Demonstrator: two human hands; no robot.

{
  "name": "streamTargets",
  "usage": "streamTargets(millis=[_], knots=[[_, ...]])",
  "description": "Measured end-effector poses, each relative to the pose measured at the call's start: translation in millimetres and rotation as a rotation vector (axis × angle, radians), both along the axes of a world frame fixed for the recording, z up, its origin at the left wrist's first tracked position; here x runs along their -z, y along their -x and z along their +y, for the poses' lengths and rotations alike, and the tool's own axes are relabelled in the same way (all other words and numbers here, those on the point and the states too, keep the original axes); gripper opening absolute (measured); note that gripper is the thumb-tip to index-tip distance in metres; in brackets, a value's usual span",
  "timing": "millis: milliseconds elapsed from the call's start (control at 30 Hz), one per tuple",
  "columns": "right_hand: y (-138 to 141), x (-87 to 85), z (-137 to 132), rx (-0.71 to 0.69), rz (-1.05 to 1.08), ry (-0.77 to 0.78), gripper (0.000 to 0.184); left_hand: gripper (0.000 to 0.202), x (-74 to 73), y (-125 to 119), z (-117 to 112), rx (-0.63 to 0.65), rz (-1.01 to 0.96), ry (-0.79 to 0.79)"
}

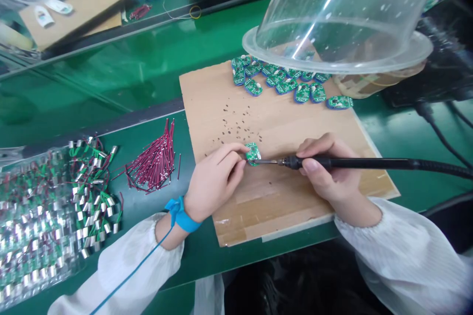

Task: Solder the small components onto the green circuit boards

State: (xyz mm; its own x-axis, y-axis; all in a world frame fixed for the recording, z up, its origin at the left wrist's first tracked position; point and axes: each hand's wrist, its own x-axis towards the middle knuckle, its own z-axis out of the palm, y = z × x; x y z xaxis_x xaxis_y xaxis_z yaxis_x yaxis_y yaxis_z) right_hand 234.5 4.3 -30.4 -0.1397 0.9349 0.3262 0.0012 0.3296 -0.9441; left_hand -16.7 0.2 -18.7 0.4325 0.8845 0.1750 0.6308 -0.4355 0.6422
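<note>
So what's the biggest thing in view?

A long green tabletop (121, 78), with a sheet of brown cardboard (218, 123) lying on it, patched with tape and dotted with dark specks.

And beyond that sheet?

A clear plastic dome cover (332, 19) sits tilted, its wide rim over the far edge of the cardboard. Just below that rim lies a cluster of green circuit boards with blue edges (281, 81).

What's on the left?

A clear plastic bag of silver-tabbed parts with green and red wires (37, 216), and just beside it a bundle of red wires (153, 157).

Now the hands?

The left hand (214, 182), with a blue wrist strap (181, 214) and its thin cord, pinches a small green circuit board (253, 153) between its fingers (232, 155), just above the middle of the cardboard. The right hand (328, 167) has its fingers (310, 162) closed around the black handle of a soldering iron (332, 162).

And the tip?

Its thin metal tip meets the edge of that small board, touching as far as I can see.
</note>
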Motion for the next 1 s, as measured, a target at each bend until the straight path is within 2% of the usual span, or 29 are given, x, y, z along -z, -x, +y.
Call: streamTargets(millis=[333,667,833,1000], knots=[[0.2,-1.1,-1.1,0.037,-0.083,0.042,0.008,0.014,-1.0,-0.2,-0.3,-0.001,0.001,0.002],[1.3,-0.4,-0.9,0.082,-0.047,0.055,0.012,0.015,-1.1,0.3,0.1,-0.007,0.003,0.028],[0.9,-0.5,-0.6,0.033,-0.048,0.046,0.010,0.015,-1.1,0.4,0.9,-0.011,-0.002,0.037],[1.4,0.7,-0.9,0.074,-0.046,0.053,0.011,0.015,-1.1,0.0,0.9,-0.015,-0.010,0.047]])
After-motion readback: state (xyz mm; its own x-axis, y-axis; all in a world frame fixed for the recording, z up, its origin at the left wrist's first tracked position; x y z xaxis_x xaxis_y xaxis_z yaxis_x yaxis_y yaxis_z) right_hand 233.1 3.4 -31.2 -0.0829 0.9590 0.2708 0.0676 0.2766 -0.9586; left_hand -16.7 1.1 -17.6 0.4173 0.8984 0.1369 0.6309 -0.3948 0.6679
